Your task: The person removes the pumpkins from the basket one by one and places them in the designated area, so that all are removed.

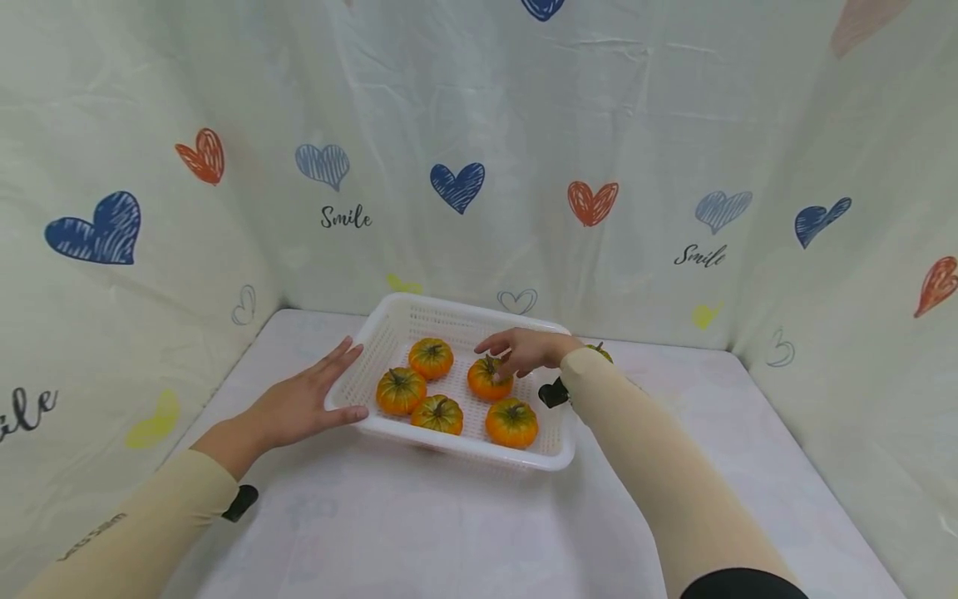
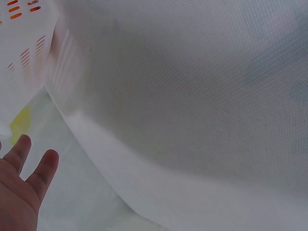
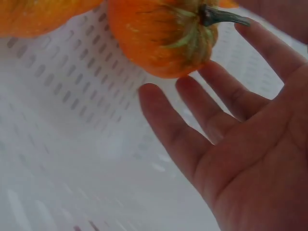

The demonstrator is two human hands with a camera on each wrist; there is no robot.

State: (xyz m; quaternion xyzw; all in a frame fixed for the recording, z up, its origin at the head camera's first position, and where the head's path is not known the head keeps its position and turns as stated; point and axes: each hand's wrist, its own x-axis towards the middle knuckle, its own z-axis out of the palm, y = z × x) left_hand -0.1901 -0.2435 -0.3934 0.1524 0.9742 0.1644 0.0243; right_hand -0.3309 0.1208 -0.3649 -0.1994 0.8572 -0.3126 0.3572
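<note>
Head view: the right hand (image 1: pixel 528 350) reaches over the white basket (image 1: pixel 464 448), and the orange pumpkin (image 1: pixel 481 385) lies at 8 o'clock from that hand's middle, partly covered by its thumb and fingers. The right hand is clearly the nearer one; the left hand (image 1: pixel 305 403) sits at the basket's 9 o'clock end, thumb and fingers spread at the rim, clasping nothing.

In the right wrist view, the pumpkin is at 11 o'clock from the palm, with its stem (image 3: pixel 224 16) aiming at about 3 o'clock, towards a fingertip. The body is squat and round, so the stem is its one clear axis. The right fingers are loosely extended around the near side rather than clenched; whether the tips press on the skin, I cannot tell.

From that pumpkin, a front pumpkin (image 1: pixel 512 425) is just beside it at 5 o'clock, and three others (image 1: pixel 430 359) cluster between 8 and 10 o'clock, all inside the basket. A further pumpkin (image 1: pixel 604 354), mostly hidden by the right sleeve (image 1: pixel 659 449), shows at 3 o'clock from the right hand, apparently outside the rim.
</note>
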